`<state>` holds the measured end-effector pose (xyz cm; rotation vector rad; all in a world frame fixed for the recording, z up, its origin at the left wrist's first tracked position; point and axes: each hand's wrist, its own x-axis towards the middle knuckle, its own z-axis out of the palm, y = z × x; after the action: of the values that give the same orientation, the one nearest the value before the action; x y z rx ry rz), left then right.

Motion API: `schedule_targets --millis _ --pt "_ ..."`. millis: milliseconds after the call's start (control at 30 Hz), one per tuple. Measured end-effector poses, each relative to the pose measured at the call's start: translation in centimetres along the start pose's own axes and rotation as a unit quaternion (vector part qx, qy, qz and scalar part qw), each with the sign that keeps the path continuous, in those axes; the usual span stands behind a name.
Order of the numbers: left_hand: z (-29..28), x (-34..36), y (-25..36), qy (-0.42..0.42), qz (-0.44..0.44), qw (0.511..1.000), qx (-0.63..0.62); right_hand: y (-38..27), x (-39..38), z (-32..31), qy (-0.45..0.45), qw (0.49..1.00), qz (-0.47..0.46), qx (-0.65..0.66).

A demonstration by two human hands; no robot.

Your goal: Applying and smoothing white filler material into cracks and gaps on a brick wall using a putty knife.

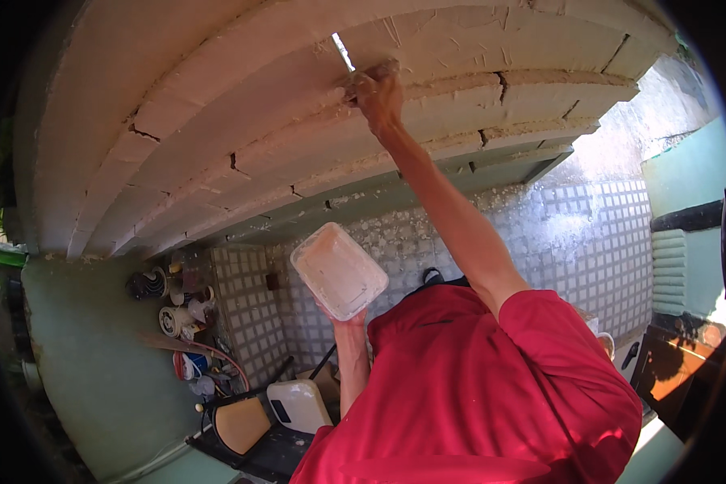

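Note:
My left hand (351,316) is closed on the near underside of a pale, rounded-corner plastic tub (339,272). The tub is tilted so its open top shows, and whitish residue coats its inside. My right arm stretches up to a wall of large pale blocks (290,89). There my right hand (377,93) presses its bent fingers against a joint, just below a narrow bright gap (343,52) between two blocks. What those fingers hold, if anything, is hidden.
Rough mortar lines and several dark cracks run along the wall. Below lies a checkered tiled floor (613,242). Buckets (172,321) and clutter stand at the left by a green wall (97,347). Chairs (298,405) are near my left elbow.

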<state>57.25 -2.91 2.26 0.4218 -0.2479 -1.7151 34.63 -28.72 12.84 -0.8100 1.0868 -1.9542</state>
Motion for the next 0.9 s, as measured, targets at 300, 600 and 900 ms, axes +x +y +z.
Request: schedule_targets --millis 300,600,900 --pt "-2.6 -1.9 0.8 -0.010 0.025 0.994 -0.110 -1.1 -4.6 -2.3 0.009 1.000 -0.010 0.014" --pt "-2.2 -1.0 0.8 0.042 0.022 0.999 -0.013 0.1 -1.1 -1.0 0.070 0.883 -0.294 -0.360" --pt "0.0 -0.2 0.1 0.018 -0.007 0.999 -0.030 -1.4 -4.2 -3.7 0.067 0.874 -0.218 -0.429"
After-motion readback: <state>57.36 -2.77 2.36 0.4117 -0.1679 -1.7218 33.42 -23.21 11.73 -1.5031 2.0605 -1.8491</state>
